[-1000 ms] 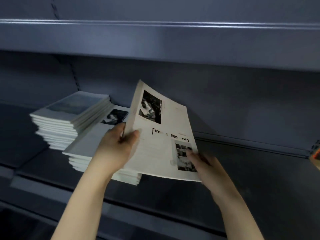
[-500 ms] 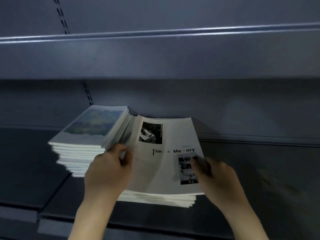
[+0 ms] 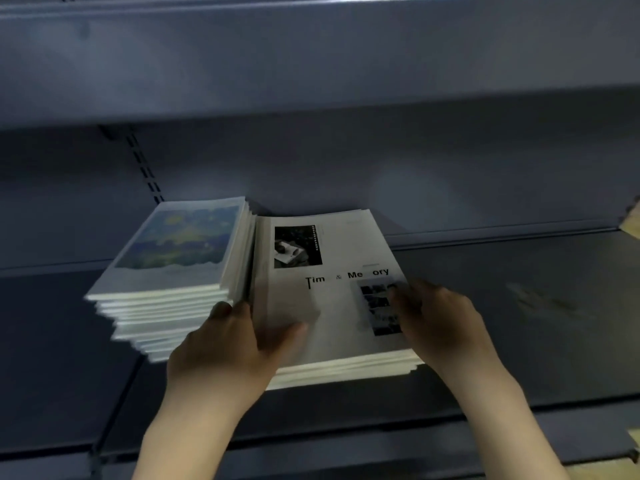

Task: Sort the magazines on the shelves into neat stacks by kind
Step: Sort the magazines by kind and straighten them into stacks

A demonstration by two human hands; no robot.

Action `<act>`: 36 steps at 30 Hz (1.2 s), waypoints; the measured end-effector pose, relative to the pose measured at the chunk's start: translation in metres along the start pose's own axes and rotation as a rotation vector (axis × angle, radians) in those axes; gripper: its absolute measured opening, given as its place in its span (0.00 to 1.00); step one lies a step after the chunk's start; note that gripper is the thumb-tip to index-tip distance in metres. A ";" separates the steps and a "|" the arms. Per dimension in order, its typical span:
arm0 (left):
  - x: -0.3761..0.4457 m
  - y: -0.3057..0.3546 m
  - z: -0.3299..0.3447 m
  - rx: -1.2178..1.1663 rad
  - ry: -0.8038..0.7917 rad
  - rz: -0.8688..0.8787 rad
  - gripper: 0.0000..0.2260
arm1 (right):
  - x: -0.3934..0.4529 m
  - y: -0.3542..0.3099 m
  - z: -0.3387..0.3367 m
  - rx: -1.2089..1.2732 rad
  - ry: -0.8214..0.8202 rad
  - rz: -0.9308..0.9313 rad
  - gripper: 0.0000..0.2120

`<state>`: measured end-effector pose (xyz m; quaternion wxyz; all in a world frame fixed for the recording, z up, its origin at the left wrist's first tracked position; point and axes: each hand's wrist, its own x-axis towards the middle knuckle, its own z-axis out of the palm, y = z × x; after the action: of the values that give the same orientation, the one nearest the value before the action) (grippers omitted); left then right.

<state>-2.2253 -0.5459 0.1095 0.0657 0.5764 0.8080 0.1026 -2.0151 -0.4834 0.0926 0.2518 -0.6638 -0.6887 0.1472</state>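
Left hand (image 3: pixel 228 348) is at the left edge of the top magazine (image 3: pixel 329 292): thumb lying flat on the cover, fingers curled around that edge, so it's gripping it. Right hand (image 3: pixel 440 320) sits on the cover's right side over the lower photo, fingers spread fairly straight and pressing down, not wrapped around anything as far as I can see.

That magazine is the white one with "Tim & Me ory" on it plus two black-and-white photos, and it lies flat on top of the right stack (image 3: pixel 346 370), edges roughly lined up with the copies under it. Touching it on the left is the left stack (image 3: pixel 162 306), taller, with a blue and yellow painted cover on top. That one's messy, the lower copies fan out toward the front left.

Both stacks sit on a dark grey metal shelf (image 3: pixel 519 323), pushed near the back panel. Another shelf (image 3: pixel 311 57) runs overhead. A bit of something tan shows at the far right edge, can't tell what.
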 end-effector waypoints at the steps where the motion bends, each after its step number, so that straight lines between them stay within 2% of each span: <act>1: -0.003 0.000 -0.001 0.002 -0.019 -0.018 0.38 | 0.000 0.000 0.000 -0.021 -0.022 -0.005 0.18; 4: -0.014 0.000 -0.007 0.010 -0.043 -0.035 0.40 | -0.006 0.003 -0.005 0.049 -0.146 -0.023 0.21; 7: -0.024 0.003 -0.010 0.087 -0.055 -0.017 0.39 | -0.012 0.007 -0.009 0.026 -0.256 -0.077 0.42; 8: -0.025 0.003 -0.010 0.123 -0.059 -0.016 0.38 | -0.014 0.008 -0.010 0.023 -0.284 -0.082 0.45; 11: -0.022 0.006 -0.014 0.189 -0.072 -0.013 0.39 | -0.011 0.006 -0.020 -0.028 -0.372 -0.115 0.47; 14: -0.020 0.003 -0.015 0.192 -0.099 -0.009 0.38 | -0.009 0.007 -0.028 -0.045 -0.441 -0.143 0.40; 22: -0.030 -0.005 0.001 0.046 0.061 0.013 0.25 | -0.009 0.017 -0.014 -0.057 -0.333 -0.207 0.36; 25: -0.033 -0.008 0.006 0.002 0.140 -0.020 0.25 | -0.012 0.019 -0.004 -0.047 -0.199 -0.190 0.42; 29: -0.039 -0.006 0.017 -0.039 0.194 -0.027 0.24 | -0.020 0.024 0.006 -0.037 -0.062 -0.175 0.38; 32: -0.039 -0.007 0.019 -0.054 0.230 -0.022 0.24 | -0.022 0.026 0.010 -0.090 -0.040 -0.216 0.41; 36: -0.040 -0.008 0.019 -0.030 0.262 0.005 0.23 | -0.019 0.027 0.008 -0.135 -0.050 -0.213 0.38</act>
<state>-2.2149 -0.5845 0.0889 -0.0321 0.5592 0.8065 0.1894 -1.9966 -0.4990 0.0686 0.2034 -0.5984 -0.7697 0.0895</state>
